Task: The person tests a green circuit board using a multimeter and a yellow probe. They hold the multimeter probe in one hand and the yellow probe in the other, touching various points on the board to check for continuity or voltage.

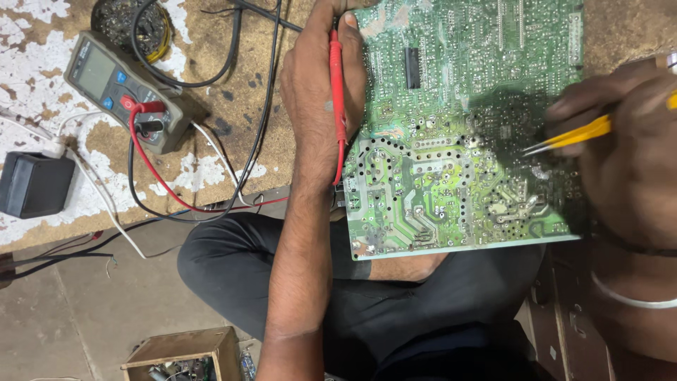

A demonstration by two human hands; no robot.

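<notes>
The green circuit board (458, 134) fills the upper right of the frame, solder side up, its lower edge over the person's lap. The left hand (321, 85) rests on its left edge, fingers closed around a red probe (338, 106). The right hand (620, 141), at the right edge, pinches yellow tweezers (571, 135) with tips on the board. A multimeter (123, 88) lies on the bench (211, 99) at upper left, near a black box (34, 185).

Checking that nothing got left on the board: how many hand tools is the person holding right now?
2: a red probe in the left hand at the board's left edge, and yellow tweezers in the right hand, tips on the board.
</notes>
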